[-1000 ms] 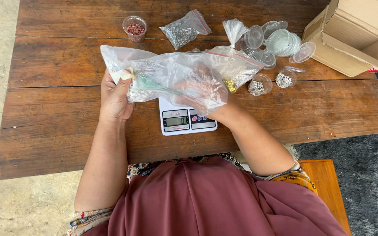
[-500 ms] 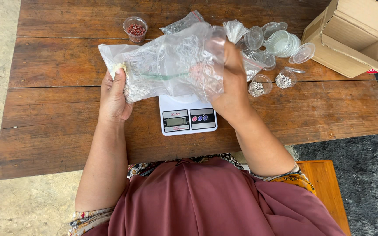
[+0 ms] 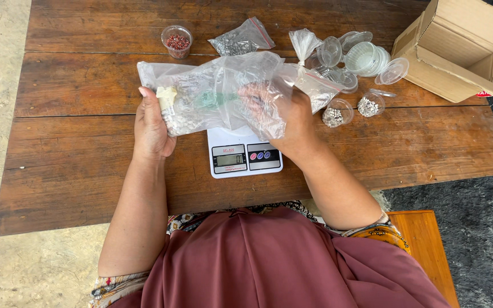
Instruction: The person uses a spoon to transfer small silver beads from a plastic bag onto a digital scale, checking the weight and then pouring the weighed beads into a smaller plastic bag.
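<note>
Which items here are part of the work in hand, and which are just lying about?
In hand: left hand; right hand; clear bag of white bits held over the scale.

Lying about: red-bead cup; grey bag; two filled cups; empty cups; box.

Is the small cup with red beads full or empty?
Partly full: red beads cover the bottom of the clear cup on the table.

A white digital kitchen scale sits on the wooden table. Far left of the scale stands a small clear cup of red bits; straight behind it lies a zip bag of grey bits. Right of the scale stand two small cups of whitish pieces, with empty clear cups and lids behind them. Farthest right lies an open cardboard box.
</note>
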